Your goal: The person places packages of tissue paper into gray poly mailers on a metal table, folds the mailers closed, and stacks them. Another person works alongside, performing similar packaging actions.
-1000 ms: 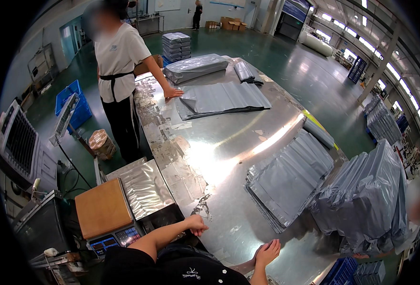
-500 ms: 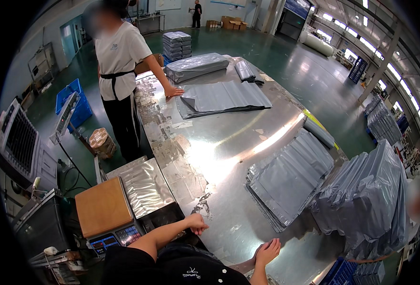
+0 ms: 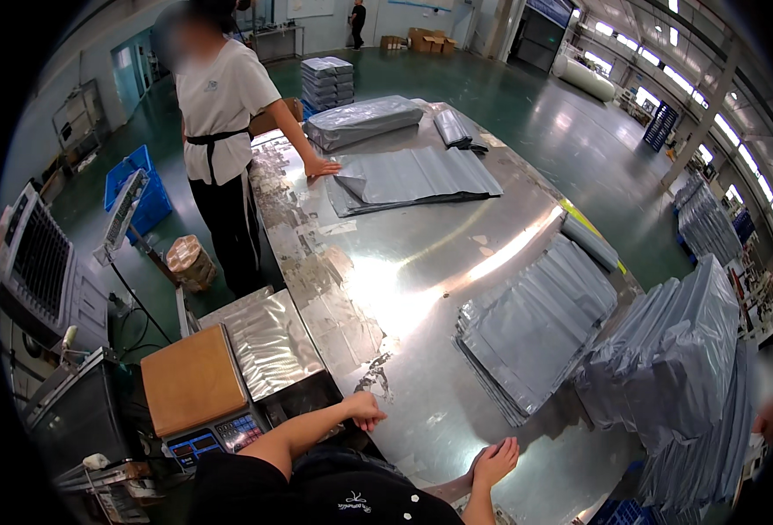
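Observation:
My left hand (image 3: 366,409) rests at the near edge of the metal table (image 3: 421,350), its fingers curled into a loose fist with nothing seen in them. To the right, my right hand (image 3: 496,461) lies at the same edge, fingers stretched out and holding nothing. Beyond it lies a fanned stack of flat grey plastic bags (image 3: 535,324), touched by neither hand. Beside my left forearm stands a weighing scale (image 3: 192,381) with a brown board on top.
Across the table a co-worker's hand (image 3: 321,166) rests beside another grey bag stack (image 3: 421,178). A wrapped grey bundle (image 3: 364,122) lies behind it. A tall heap of grey bags (image 3: 666,359) stands at the right, near a partly visible person. A metal plate (image 3: 272,341) adjoins the scale.
At the right, the heap of bags has shifted, and more folded layers show below it. The distant person in dark clothes has moved slightly left. My hands stay in place.

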